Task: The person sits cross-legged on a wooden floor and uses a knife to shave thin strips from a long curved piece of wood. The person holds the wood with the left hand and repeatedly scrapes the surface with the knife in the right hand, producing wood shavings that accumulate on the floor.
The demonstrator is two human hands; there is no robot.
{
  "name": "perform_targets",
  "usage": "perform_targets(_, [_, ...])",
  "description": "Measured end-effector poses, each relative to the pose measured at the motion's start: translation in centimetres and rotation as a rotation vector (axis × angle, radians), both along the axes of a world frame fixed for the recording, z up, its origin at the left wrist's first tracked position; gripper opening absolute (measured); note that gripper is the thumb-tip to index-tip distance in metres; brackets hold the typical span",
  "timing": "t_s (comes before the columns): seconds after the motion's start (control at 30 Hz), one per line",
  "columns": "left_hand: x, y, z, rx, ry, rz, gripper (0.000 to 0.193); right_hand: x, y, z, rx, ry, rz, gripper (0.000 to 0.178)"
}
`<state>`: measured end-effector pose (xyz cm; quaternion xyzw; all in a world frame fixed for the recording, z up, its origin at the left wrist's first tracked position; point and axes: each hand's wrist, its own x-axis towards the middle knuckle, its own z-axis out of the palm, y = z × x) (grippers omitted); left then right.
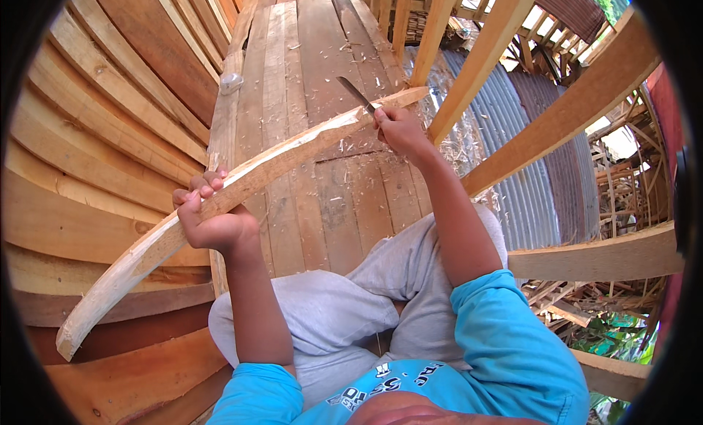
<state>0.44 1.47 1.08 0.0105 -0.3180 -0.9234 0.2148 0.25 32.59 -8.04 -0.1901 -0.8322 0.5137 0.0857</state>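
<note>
A long pale piece of timber [285, 155] slants across in front of me, its near end low at the left and its far end by the upright posts. Along its upper edge the wood is freshly cut and whiter. My left hand [218, 216] is wrapped round the timber left of its middle. Toward the far end, my right hand [399, 132] is closed on the handle of a knife [355, 94], whose dark blade points up and to the left across the timber's edge. The fingers hide most of the handle.
Wood shavings lie over the plank floor [337, 198]. A plank wall [110, 132] rises on the left. Upright posts [472, 66] and rails stand on the right, with corrugated metal sheets [516, 147] beyond them. A small clear plastic object [231, 82] sits by the wall.
</note>
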Motion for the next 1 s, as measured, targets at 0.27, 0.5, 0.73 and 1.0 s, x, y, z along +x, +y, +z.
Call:
perform_targets(0.27, [-0.1,-0.6,-0.1,-0.01,0.008,0.013,0.02,0.2,-3.3,3.8,0.201,-0.295,0.099,0.052])
perform_targets(0.5, [0.1,-0.1,0.1,-0.012,0.026,-0.01,0.02,-0.1,-2.3,4.3,-0.6,-0.478,0.044,0.056])
perform_targets(0.73, [0.1,0.1,0.1,-0.01,0.003,0.008,0.019,0.9,-1.0,5.5,-0.954,-0.453,0.319,0.053])
perform_targets(1.0, [0.1,-0.3,-0.1,-0.013,0.006,0.022,0.02,3.8,0.4,8.8,-0.28,-0.479,0.66,0.055])
